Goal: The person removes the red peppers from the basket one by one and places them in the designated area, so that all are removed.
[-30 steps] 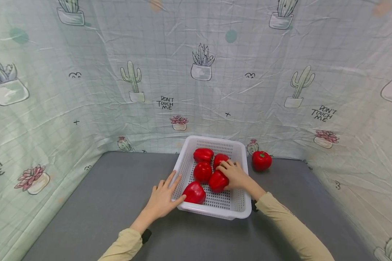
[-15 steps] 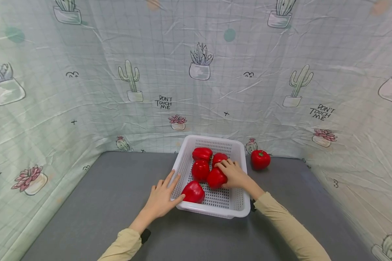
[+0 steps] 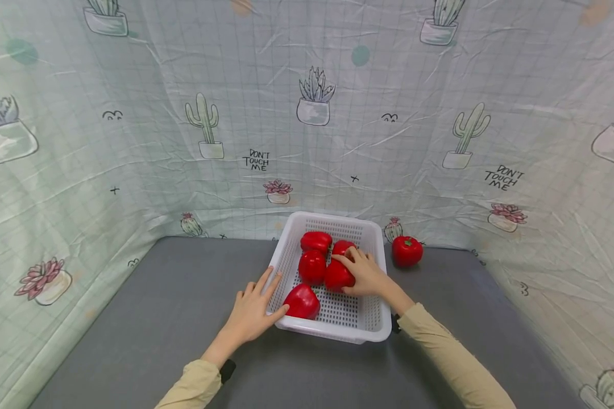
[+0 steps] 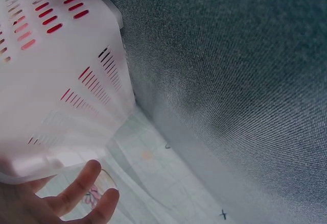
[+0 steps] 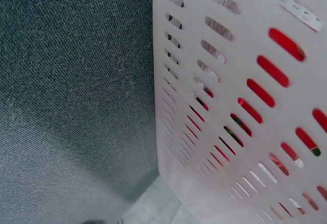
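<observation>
A white plastic basket (image 3: pixel 332 331) with slotted walls holds several red bell peppers. My right hand (image 3: pixel 369 278) reaches over its right rim and grips one bell pepper (image 3: pixel 338 276), fingers over the top and thumb on the near side. My left hand (image 3: pixel 249 313) rests on the near left corner of the rim, fingers spread and the thumb over the edge. Close to that thumb lies another bell pepper (image 3: pixel 302 301). Farther back are a middle pepper (image 3: pixel 312 267), a far left one (image 3: pixel 316 241) and one (image 3: pixel 341 247) partly covered by my right fingers. In the right wrist view, the basket wall hides my hand.
One more red bell pepper (image 3: pixel 407 251), green stem up, stands on the grey table (image 3: pixel 148 324) outside the basket, at the back right. A curtain (image 3: pixel 307 165) printed with potted cacti encloses the table's back and sides.
The pepper under my right hand has shifted slightly farther back in the basket, close against the middle pepper. My left hand keeps its place on the rim.
</observation>
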Motion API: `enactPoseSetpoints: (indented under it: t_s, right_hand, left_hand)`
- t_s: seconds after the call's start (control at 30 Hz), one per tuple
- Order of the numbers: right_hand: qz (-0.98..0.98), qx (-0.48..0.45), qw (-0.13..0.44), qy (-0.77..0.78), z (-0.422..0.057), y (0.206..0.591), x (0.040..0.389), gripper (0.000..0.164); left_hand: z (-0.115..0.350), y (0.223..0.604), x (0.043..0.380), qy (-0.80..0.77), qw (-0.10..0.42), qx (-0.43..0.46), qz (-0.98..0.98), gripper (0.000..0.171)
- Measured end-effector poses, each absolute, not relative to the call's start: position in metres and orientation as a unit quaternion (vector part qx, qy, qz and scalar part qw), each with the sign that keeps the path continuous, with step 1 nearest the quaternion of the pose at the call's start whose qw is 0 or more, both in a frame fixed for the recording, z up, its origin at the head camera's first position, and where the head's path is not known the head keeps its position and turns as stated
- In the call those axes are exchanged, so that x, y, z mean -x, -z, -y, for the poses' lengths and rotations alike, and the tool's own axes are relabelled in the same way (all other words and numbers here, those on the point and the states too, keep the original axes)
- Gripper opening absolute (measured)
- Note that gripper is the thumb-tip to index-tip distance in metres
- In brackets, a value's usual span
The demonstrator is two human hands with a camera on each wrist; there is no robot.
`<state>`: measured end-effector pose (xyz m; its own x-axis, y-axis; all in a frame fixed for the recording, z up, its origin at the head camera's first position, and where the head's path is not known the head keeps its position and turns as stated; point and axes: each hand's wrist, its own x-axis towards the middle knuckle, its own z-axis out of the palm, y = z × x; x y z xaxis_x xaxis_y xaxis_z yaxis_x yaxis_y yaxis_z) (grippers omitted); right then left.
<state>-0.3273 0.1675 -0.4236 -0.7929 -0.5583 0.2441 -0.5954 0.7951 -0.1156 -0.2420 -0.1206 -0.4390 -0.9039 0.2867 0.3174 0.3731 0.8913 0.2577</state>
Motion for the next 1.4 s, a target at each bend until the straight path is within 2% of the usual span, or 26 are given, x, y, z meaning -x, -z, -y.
enactPoseSetpoints:
  t_s: [0.27,0.7,1.4]
  right_hand:
    - [0.934,-0.313,0.143,-0.096,-0.167,0.421,0.328,0.082]
    - [0.927,-0.293,0.169,-0.162,-0.173,0.417,0.327,0.081]
    - [0.912,-0.283,0.219,-0.201,-0.197,0.39,0.291,0.078]
  left_hand:
    - [0.122,0.439,0.242,0.16,0.137,0.169,0.963,0.073]
    - [0.12,0.436,0.244,0.158,0.139,0.171,0.963,0.073]
    - [0.121,0.438,0.243,0.156,0.133,0.174,0.963,0.073]
